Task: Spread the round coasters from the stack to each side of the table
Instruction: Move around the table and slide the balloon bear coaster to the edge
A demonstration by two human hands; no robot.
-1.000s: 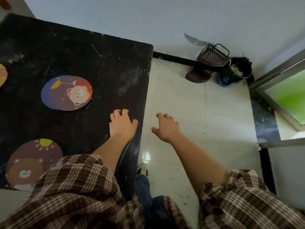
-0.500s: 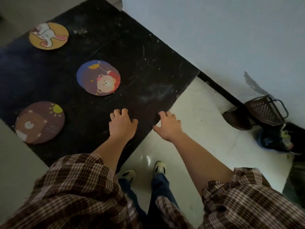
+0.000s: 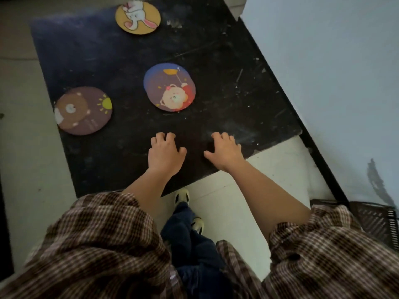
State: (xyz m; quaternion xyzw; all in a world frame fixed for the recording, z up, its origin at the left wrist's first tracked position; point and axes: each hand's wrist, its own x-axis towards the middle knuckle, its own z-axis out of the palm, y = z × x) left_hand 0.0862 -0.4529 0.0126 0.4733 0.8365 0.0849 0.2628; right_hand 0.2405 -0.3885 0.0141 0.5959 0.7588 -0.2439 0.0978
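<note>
On the black table point(image 3: 226, 100) a small stack of round coasters point(image 3: 170, 86) lies near the middle, its top one blue with a bear in red. A brown bear coaster point(image 3: 83, 110) sits by the left edge. At the far edge lies a yellow rabbit coaster point(image 3: 138, 17). My left hand point(image 3: 165, 153) hovers over the near part of the table, just below the stack, fingers apart and holding nothing. Beside it, my right hand point(image 3: 225, 151) is above the near right part of the table, also open with nothing in it.
A white wall point(image 3: 334, 72) runs along the table's right side. A dark plastic basket point(image 3: 375, 223) stands on the tiled floor at the right. My feet point(image 3: 183, 197) stand on the floor at the table's near edge.
The view has swung around the table, so the coasters now sit higher and more central. Both hands have come over the near part of the table, the right one from over the floor.
</note>
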